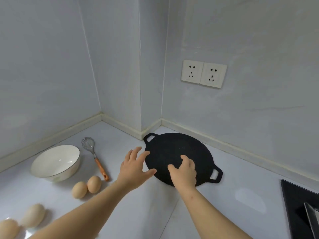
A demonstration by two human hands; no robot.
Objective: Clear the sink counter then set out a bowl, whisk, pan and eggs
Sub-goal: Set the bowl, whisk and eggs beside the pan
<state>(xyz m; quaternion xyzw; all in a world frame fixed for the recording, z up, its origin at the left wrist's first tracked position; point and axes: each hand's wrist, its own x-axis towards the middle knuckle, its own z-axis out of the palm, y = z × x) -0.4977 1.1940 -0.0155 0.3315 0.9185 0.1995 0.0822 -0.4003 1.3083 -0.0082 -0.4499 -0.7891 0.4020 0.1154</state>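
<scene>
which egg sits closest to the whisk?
The right egg of the pair by the bowl, beside the whisk handle's orange end. Its neighbour and the bottom-left pair lie farther off.

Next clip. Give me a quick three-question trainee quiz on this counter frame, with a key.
1. True or false: the whisk lies inside the bowl.
2. How many loop handles show on the pan? A none, B one, C two.
3. Fill in: the hand nearer the two eggs by the whisk is the ___ hand.
Key: 1 false, it lies on the counter beside the bowl; 2 C; 3 left hand.
</scene>
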